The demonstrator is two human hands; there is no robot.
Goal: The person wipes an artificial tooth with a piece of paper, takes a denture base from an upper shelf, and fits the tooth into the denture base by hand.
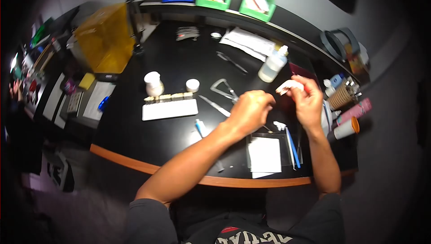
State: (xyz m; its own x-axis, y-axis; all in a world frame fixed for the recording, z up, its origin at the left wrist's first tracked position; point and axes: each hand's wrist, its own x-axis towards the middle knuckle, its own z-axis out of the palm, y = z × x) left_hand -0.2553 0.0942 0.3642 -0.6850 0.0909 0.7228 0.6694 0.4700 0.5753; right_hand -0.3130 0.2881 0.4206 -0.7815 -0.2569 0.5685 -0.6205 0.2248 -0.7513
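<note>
My right hand (307,102) is raised over the right part of the black desk, its fingers closed on a small whitish piece (289,86). Close by on its left, my left hand (251,111) has its fingers curled together; what they hold, if anything, is too small to make out. Below the hands lie a white paper pad (265,155), a crumpled white bit (279,125) and blue tweezers (292,147). A metal caliper-like tool (222,92) and a slim light tool (214,106) lie left of my left hand. Behind the hands a clear bottle (271,66) stands.
On the left of the desk are a white shade strip (169,109), a white jar (153,83) and a small round jar (192,85). A pen (232,62) and papers (248,43) lie farther back. Green bins (257,2) sit on the shelf. Bottles (346,128) stand right.
</note>
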